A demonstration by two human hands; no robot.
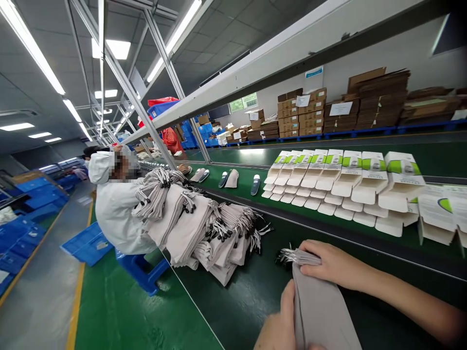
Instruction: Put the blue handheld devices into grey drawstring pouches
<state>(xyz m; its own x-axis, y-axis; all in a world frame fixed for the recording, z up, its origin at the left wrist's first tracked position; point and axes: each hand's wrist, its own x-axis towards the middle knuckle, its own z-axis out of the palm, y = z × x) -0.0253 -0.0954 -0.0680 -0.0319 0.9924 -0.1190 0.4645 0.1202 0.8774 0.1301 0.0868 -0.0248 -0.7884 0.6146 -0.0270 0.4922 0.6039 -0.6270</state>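
Note:
A stack of grey drawstring pouches [321,306] is between my two hands above the dark bench. My right hand [328,262] is closed around the gathered drawstring end, where white cords with black tips stick out. Lower down, my left hand [279,318] grips the side edge of the same stack, partly cut off by the frame's bottom. To the left lies a big heap of similar pouches [189,228] in overlapping bundles, their cords pointing various ways.
Rows of open white-and-green boxes [343,180] stand on the green conveyor [233,192] beyond the bench. Small dark devices [256,184] lie along it, some beside pouches. A co-worker in white [116,209] sits at left near a blue crate [87,243]. A metal beam [255,78] crosses above.

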